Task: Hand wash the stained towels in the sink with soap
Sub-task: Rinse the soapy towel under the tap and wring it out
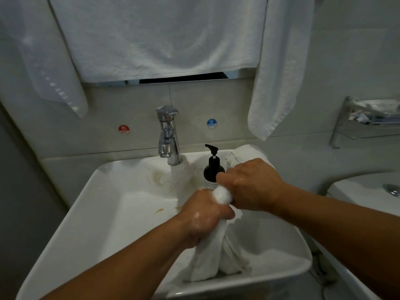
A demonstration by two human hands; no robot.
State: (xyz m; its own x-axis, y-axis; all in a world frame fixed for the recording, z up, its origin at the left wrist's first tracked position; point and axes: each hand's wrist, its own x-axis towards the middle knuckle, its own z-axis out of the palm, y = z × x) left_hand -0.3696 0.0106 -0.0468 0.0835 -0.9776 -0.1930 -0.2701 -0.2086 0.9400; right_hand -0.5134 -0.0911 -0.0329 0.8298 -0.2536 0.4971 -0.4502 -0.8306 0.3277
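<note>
Over the white sink [121, 215], toward its 4 o'clock side, the left hand [204, 217] and right hand [254, 185] each have the grip closed round one soapy towel [216, 258], bunched upright probably so its folds rub together, with the soap bottle [213, 169] near at 12 o'clock.

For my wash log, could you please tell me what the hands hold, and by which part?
Both hands grip one white towel at its bunched upper end, left hand just below right hand; the rest hangs into the sink.
</note>
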